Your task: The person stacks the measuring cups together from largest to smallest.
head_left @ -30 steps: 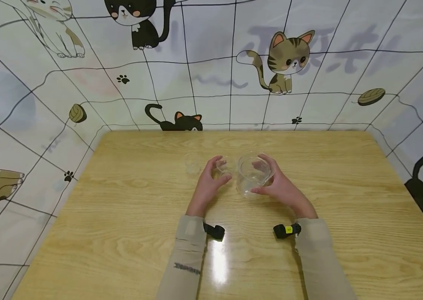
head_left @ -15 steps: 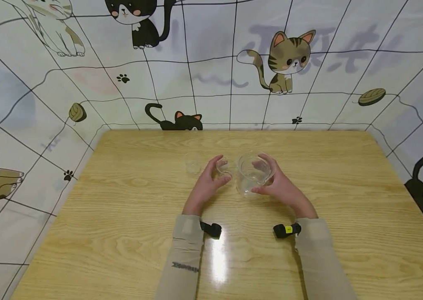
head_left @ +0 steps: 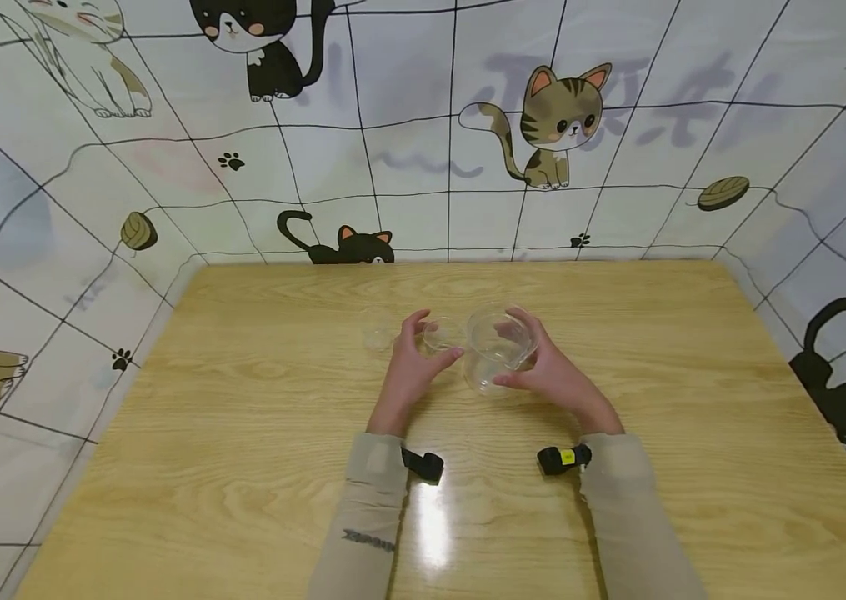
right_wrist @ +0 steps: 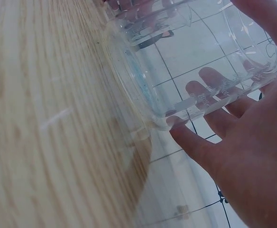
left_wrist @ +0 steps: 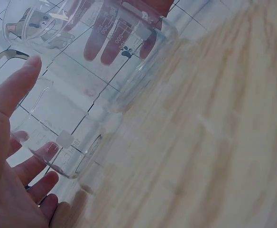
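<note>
The right hand (head_left: 550,362) curls around a large clear glass beaker (head_left: 488,358), thumb on the near side and fingers on the far side. The right wrist view shows its fingers spread along the wall of that beaker (right_wrist: 186,52), which has printed graduations. To its left stands a smaller clear beaker (head_left: 442,335). The left hand (head_left: 411,367) is spread around the small one, thumb and index finger apart. In the left wrist view, the thumb is held off the small beaker (left_wrist: 65,137), while the other fingers lie beside and behind it; contact is unclear.
A third, very small clear glass vessel (head_left: 377,331) stands left of the left hand, faint against the wooden table (head_left: 242,433). Walls with cat drawings (head_left: 407,167) enclose the table at the back and both sides.
The left hand's thumb and index finger have spread wider around the small beaker. The right hand keeps its hold on the large beaker. The head view has shifted slightly.
</note>
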The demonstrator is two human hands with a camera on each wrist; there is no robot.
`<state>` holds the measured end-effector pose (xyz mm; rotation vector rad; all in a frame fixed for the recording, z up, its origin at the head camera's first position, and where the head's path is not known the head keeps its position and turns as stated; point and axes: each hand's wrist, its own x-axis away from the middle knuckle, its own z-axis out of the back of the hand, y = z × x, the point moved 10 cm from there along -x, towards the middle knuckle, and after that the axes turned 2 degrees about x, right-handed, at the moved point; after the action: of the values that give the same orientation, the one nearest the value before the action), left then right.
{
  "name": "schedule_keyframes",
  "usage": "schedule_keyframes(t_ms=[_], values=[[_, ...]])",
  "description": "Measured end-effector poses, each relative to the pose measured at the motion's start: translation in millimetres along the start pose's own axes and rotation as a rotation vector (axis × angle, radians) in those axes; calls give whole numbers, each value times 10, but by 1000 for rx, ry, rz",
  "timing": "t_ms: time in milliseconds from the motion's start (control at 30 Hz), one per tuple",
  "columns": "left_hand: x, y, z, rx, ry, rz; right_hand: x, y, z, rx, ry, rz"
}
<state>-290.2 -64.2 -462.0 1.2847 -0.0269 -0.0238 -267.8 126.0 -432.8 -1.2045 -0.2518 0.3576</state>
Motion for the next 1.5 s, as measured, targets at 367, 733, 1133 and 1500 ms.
schedule_keyframes(t_ms=[367, 733, 1133, 1500], values=[[74, -31, 155, 61, 14, 26, -75, -22, -130, -4, -22, 13], [129, -152, 280, 91, 22, 6, -141, -12, -255, 8, -45, 5], [158, 157, 116, 122, -62, -9, -34, 15, -74, 15, -9, -12], [81, 174, 22, 145, -89, -89, 6, 37, 14, 17, 13, -21]])
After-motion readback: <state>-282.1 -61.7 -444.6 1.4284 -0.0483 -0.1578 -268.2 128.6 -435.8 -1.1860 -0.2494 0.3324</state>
